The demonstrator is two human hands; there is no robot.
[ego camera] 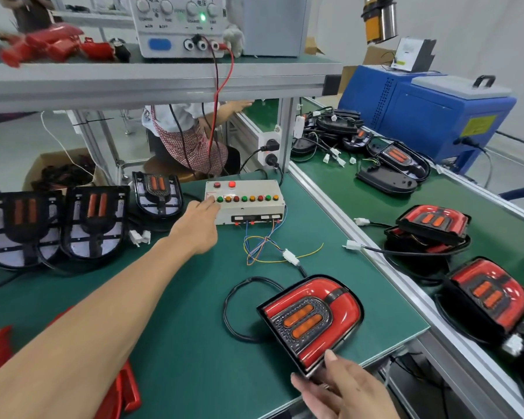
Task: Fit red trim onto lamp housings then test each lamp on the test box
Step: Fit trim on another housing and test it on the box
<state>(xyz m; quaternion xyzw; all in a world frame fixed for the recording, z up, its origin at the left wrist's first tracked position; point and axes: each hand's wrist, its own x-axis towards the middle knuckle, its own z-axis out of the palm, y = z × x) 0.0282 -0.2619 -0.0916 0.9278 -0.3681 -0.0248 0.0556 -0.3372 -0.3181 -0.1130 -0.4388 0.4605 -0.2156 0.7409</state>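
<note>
Trimmed lamp (310,319) sits plugged in, its near corner pinched by the right hand (342,388); left hand (198,225) stretches flat-fingered to the test box (245,201) buttons. Beside it, three bare housings (94,222) await trim.

We find an electronics assembly workshop, of the production-line kind. Green anti-static mats cover an aluminium-framed workbench (176,343) with a raised shelf (152,83) carrying a bench power supply (180,25), its red and black leads running down. A push-button test box (245,202) sits on the mat. A green conveyor line (384,192) alongside holds batches of vehicle lamps (490,297) and wiring. A blue machine cabinet (430,116) stands beyond, and another worker (188,131) sits at the next station.
</note>
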